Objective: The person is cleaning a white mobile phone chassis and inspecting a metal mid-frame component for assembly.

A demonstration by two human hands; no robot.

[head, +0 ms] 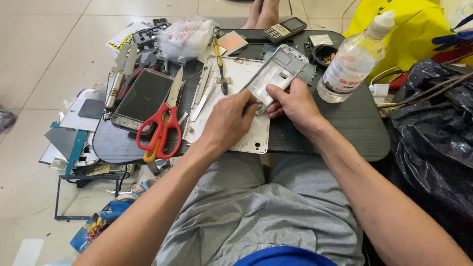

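Observation:
A silver-white phone frame (277,72) is tilted above a white tablet back cover (231,111) on a dark lap table (345,123). My right hand (293,104) grips the frame's near end. My left hand (227,120) pinches the same near corner from the left, fingertips touching the frame. Whatever sits between the fingertips is hidden.
Red-handled scissors (162,128), a dark-screened phone (143,98), tweezers (203,98) and a yellow-handled screwdriver (219,64) lie left of the hands. A clear liquid bottle (352,61) stands right. A small keypad phone (284,28), a plastic bag (185,37), black bags (433,128) and floor clutter surround the table.

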